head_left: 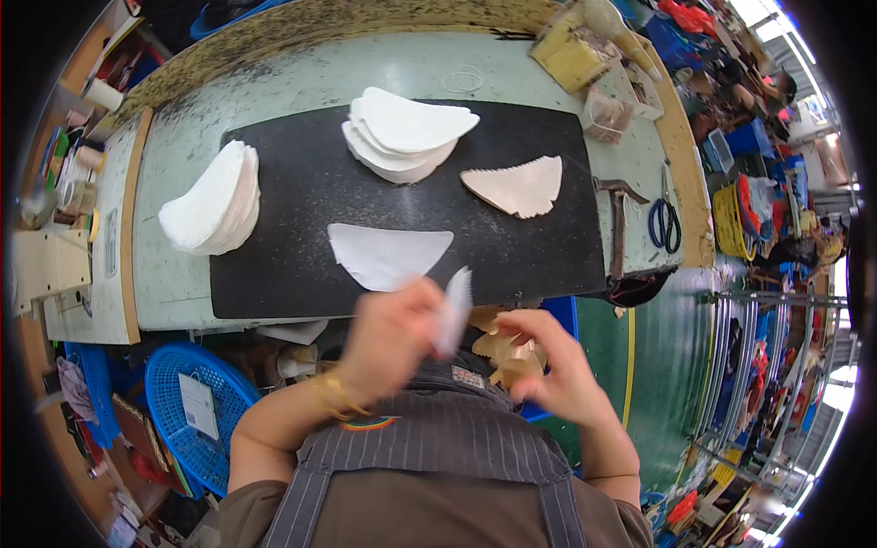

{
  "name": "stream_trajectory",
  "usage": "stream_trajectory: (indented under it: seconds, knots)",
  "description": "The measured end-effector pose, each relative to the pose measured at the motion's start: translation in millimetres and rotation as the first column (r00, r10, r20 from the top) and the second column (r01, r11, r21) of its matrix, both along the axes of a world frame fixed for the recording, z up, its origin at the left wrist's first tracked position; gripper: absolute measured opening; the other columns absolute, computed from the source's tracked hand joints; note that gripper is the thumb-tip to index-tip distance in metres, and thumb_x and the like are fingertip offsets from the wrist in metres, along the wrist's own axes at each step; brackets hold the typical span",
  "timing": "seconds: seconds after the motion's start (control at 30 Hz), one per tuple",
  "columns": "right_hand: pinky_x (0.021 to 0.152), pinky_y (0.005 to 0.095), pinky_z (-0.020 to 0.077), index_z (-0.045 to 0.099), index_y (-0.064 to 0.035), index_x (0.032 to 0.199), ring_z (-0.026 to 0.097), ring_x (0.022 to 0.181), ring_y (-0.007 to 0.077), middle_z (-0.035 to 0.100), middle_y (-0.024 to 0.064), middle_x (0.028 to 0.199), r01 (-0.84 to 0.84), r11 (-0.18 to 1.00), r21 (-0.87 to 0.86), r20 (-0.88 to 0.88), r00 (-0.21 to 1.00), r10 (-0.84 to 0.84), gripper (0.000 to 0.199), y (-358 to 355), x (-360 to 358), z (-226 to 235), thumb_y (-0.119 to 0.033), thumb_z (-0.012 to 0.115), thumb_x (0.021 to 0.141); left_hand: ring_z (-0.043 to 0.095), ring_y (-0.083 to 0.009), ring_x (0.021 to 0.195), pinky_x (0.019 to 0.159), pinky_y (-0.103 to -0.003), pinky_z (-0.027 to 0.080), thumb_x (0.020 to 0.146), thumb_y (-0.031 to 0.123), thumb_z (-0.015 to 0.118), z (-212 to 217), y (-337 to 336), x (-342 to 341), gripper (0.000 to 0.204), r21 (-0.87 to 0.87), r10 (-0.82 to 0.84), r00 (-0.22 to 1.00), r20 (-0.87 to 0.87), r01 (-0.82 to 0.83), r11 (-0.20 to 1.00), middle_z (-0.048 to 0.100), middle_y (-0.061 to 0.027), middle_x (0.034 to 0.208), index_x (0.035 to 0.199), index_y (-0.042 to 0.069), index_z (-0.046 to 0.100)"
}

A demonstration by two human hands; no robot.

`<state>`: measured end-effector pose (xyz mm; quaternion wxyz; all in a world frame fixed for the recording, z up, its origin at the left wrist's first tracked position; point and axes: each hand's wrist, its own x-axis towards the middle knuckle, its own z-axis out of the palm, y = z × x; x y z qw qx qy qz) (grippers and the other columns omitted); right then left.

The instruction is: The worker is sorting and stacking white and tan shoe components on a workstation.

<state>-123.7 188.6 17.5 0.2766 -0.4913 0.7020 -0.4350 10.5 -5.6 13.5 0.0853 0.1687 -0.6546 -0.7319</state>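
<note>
"Two bare hands showed in the head view; what did we see in the left hand [397,324]?"

"We saw its fingers closed on a white toothed piece [456,306], which stood nearly on edge just off the near side of the black mat [283,283]. Both were blurred."

"And the right hand [559,365]?"

"We found it curved, thumb and fingers apart, beside some crumpled beige pieces [516,365] in front of the apron [438,443]. We could not tell whether it touched them."

"What did we note on the mat?"

"A flat white piece [388,256] lay just beyond the left hand. Farther back we had a white stack [411,128], with a beige toothed piece [518,187] to its right. Another white stack [215,196] straddled the mat's left edge and the table [311,78]."

"Did we spot tools?"

"Yes, we had a hammer [618,233] right of the mat, and dark-handled scissors [664,226] beyond it. Below the table's left part we saw a blue basket [164,402]."
</note>
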Motion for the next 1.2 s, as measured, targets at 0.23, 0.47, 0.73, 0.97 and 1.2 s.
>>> stream_trajectory:
  seconds: [0.23,0.47,0.73,0.97,1.2]
  knots:
    - [0.077,0.0256,0.0484,0.044,-0.0027,0.103,0.058,0.091,0.0094,0.057,0.0045,0.098,0.353,0.932,-0.079,0.732,0.655,-0.186,0.026,-56.0,3.3,-16.8,0.001,0.061,0.085,0.055,-0.0157,0.093,0.082,-0.027,0.044,0.082,0.024,0.067,-31.9,-42.8,6.4,0.036,-0.218,0.05,0.988,-0.143,-0.081,0.973,0.058,-0.0073,0.103,0.11,0.004,0.057]
    - [0.054,0.0258,0.0454,0.046,-0.0028,0.094,0.057,0.063,0.0088,0.059,0.0043,0.072,0.298,0.954,-0.041,0.357,0.896,-0.265,0.025,-131.6,-8.5,-92.8,-0.011,0.067,0.083,0.053,-0.0043,0.072,0.06,-0.019,0.042,0.083,0.005,0.067,-67.7,-92.1,8.2,0.023,0.013,0.312,0.941,0.133,-0.316,0.949,0.061,0.0005,0.086,0.104,0.003,0.06]
    - [0.052,0.0322,0.045,0.046,-0.0018,0.092,0.058,0.054,0.0228,0.057,0.0125,0.063,0.232,0.971,0.062,0.017,0.972,-0.234,0.025,-137.3,-3.0,-96.2,-0.011,0.066,0.08,0.054,-0.0091,0.058,0.056,-0.024,0.046,0.076,0.013,0.072,-84.1,-95.3,9.3,0.026,-0.483,0.382,0.901,0.205,-0.246,0.84,0.061,-0.0053,0.067,0.098,0.002,0.064]
    - [0.049,0.0275,0.0441,0.047,-0.003,0.092,0.056,0.052,0.0141,0.057,0.0075,0.064,0.21,0.978,0.014,-0.175,0.963,-0.205,0.024,-136.5,3.4,-105.3,-0.013,0.066,0.081,0.061,-0.0168,0.063,0.06,-0.027,0.049,0.076,0.012,0.069,-84.9,-93.7,8.7,0.025,-0.516,0.39,0.886,0.249,-0.22,0.828,0.063,-0.0101,0.074,0.099,0.003,0.062]
    - [0.051,0.0362,0.0458,0.046,-0.0046,0.088,0.058,0.057,0.0285,0.056,0.0114,0.068,0.21,0.977,-0.021,-0.367,0.908,-0.203,0.022,-133.2,4.7,-103.6,-0.012,0.065,0.079,0.053,-0.0272,0.106,0.078,-0.036,0.049,0.069,0.009,0.065,-71.3,-78.8,-2.1,0.048,-0.941,0.356,0.891,0.281,0.184,0.284,0.054,-0.0085,0.118,0.117,0.008,0.055]
